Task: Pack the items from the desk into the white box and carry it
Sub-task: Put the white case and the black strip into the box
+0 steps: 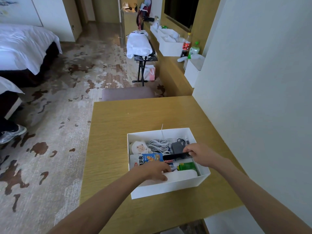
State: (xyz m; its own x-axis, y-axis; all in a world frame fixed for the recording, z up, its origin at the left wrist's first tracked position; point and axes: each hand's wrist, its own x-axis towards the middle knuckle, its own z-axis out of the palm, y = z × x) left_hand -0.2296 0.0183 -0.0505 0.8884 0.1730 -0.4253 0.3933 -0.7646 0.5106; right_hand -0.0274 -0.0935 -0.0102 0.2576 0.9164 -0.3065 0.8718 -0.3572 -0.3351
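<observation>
Comb (177, 156) pinched by right hand (200, 155) fingers above crowded white box (168, 187); left hand (152, 172) fingers spread inside.

Patterned carpet (55, 119), white beds (22, 46) left, pale wall (263, 81) right, wooden counter (170, 68) beyond.

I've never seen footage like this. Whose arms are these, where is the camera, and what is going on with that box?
No machine here: a person wears a camera on the head, looking down at their own two arms. On a wooden desk stands an open white box, already nearly full. Inside are a coiled white cable, a dark charger, a small sheep toy, a blue packet and something green. The right hand pinches a black comb over the box. The left hand reaches in, resting on a white item. The desk around the box looks bare.
</observation>
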